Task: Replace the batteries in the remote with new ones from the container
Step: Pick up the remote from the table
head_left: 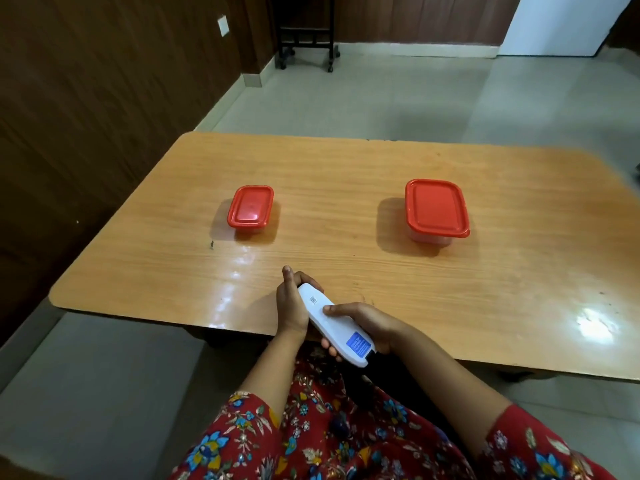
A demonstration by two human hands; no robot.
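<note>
A white remote [329, 320] lies back side up in both my hands over the near edge of the wooden table [346, 188]; a blue sticker shows near its lower end. My left hand [291, 303] grips its far end, thumb raised. My right hand [367, 327] holds the near end, thumb pressing on the white back. Two closed containers with red lids stand farther back: a small container [251, 209] at the left and a larger container [436, 209] at the right. What they hold is hidden.
Dark wooden wall panels run along the left. Beyond the table lies a tiled floor with a black wheeled stand [306, 39] at the back. A white door or panel [561, 22] stands at the far right.
</note>
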